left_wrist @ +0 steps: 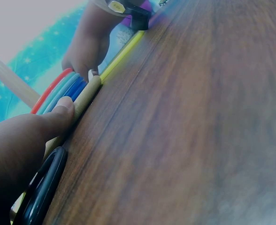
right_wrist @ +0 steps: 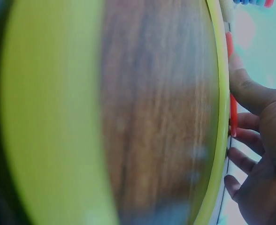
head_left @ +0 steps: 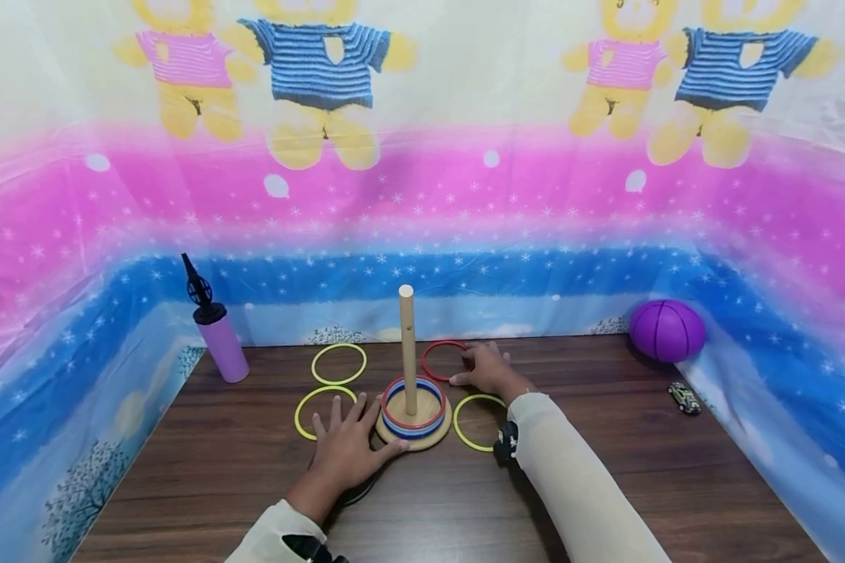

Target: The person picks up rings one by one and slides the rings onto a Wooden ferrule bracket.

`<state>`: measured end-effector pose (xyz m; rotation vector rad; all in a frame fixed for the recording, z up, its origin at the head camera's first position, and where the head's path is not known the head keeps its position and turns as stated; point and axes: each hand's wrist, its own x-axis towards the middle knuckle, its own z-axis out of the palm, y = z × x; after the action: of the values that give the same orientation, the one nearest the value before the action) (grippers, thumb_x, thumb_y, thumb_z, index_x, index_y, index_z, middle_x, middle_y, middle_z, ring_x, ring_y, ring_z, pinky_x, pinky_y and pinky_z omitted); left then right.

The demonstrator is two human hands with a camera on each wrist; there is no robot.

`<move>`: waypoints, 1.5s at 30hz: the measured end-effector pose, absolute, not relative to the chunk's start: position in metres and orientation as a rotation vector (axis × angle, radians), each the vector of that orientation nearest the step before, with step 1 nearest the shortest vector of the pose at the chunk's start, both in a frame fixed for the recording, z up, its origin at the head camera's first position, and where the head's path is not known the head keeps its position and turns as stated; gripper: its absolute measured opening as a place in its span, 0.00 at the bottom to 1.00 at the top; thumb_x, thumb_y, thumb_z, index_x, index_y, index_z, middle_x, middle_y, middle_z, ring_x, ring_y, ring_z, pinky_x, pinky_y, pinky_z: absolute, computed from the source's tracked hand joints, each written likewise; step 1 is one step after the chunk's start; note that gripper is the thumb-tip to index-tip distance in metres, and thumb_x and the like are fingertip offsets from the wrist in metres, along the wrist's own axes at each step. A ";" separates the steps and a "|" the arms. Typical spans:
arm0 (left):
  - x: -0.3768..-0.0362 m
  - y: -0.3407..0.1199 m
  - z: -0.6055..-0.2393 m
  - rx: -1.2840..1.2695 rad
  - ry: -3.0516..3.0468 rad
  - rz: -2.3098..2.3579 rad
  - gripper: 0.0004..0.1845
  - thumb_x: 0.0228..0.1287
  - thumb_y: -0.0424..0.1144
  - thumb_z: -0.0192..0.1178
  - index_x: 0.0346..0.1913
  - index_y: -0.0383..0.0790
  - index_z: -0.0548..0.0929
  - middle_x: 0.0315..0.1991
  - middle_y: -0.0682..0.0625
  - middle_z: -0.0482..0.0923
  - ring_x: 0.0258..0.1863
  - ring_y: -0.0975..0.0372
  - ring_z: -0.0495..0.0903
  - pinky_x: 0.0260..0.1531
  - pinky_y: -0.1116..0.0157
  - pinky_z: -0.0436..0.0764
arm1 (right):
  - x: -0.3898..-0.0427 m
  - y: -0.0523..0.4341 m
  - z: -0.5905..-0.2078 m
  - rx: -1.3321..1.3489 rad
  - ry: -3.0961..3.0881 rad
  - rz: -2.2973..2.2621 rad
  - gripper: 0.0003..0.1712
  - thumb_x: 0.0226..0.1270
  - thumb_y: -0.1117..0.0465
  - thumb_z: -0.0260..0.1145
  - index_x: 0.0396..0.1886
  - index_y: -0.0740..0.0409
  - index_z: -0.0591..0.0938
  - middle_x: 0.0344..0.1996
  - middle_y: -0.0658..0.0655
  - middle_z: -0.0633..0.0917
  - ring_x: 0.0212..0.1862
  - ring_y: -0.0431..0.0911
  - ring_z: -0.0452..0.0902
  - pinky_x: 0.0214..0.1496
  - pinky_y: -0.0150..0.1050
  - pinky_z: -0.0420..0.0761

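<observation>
A wooden peg [head_left: 408,344] stands on a round wooden base [head_left: 429,439] at the table's middle, with red and blue rings [head_left: 414,410] stacked round it. My left hand [head_left: 345,447] lies flat with fingers spread, its thumb against the base [left_wrist: 84,101] beside the stacked rings [left_wrist: 58,91]. My right hand [head_left: 484,367] reaches behind the peg and pinches a loose red ring [head_left: 433,361] lying on the table; the right wrist view shows thumb and fingers of this hand [right_wrist: 260,140] at that red ring [right_wrist: 232,105]. A yellow ring [head_left: 479,422] lies under that forearm.
Two more yellow rings [head_left: 339,363] [head_left: 310,410] lie left of the peg. A dark ring-like thing [head_left: 357,493] sits under my left wrist. A purple bottle [head_left: 218,340] stands back left, a purple ball [head_left: 667,330] and toy car [head_left: 684,397] right. A patterned sheet walls the table.
</observation>
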<state>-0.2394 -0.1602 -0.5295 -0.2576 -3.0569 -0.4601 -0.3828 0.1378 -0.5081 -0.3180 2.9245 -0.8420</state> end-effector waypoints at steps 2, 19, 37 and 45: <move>-0.239 -0.160 -0.529 -0.261 -3.055 -0.465 0.55 0.65 0.82 0.59 0.88 0.55 0.64 0.87 0.39 0.60 0.86 0.28 0.51 0.74 0.16 0.49 | -0.382 0.140 -0.507 -0.335 2.927 -0.886 0.39 0.71 0.45 0.79 0.74 0.61 0.82 0.76 0.64 0.79 0.83 0.63 0.64 0.87 0.74 0.48; -0.239 -0.162 -0.531 -0.265 -3.040 -0.468 0.55 0.66 0.81 0.59 0.88 0.55 0.64 0.87 0.38 0.60 0.86 0.28 0.51 0.74 0.16 0.49 | -0.373 0.164 -0.493 -0.496 2.848 -1.204 0.35 0.77 0.51 0.76 0.71 0.72 0.81 0.80 0.69 0.74 0.83 0.67 0.65 0.79 0.64 0.74; -0.238 -0.161 -0.531 -0.267 -3.046 -0.473 0.54 0.66 0.81 0.60 0.87 0.54 0.65 0.87 0.38 0.60 0.86 0.27 0.51 0.74 0.16 0.49 | -0.343 0.160 -0.477 -0.464 2.896 -1.522 0.31 0.72 0.54 0.80 0.68 0.66 0.86 0.78 0.64 0.78 0.75 0.63 0.77 0.63 0.57 0.87; -0.237 -0.160 -0.530 -0.268 -3.045 -0.478 0.54 0.66 0.80 0.60 0.87 0.53 0.65 0.87 0.38 0.60 0.86 0.28 0.51 0.74 0.16 0.49 | -0.328 0.153 -0.461 -0.492 2.864 -1.670 0.32 0.71 0.54 0.80 0.70 0.63 0.85 0.79 0.59 0.78 0.72 0.61 0.80 0.65 0.60 0.87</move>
<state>-0.2370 -0.1603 -0.5302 -0.2682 -3.0454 -0.4778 -0.3283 0.1527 -0.4608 -0.4924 2.8635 -1.6700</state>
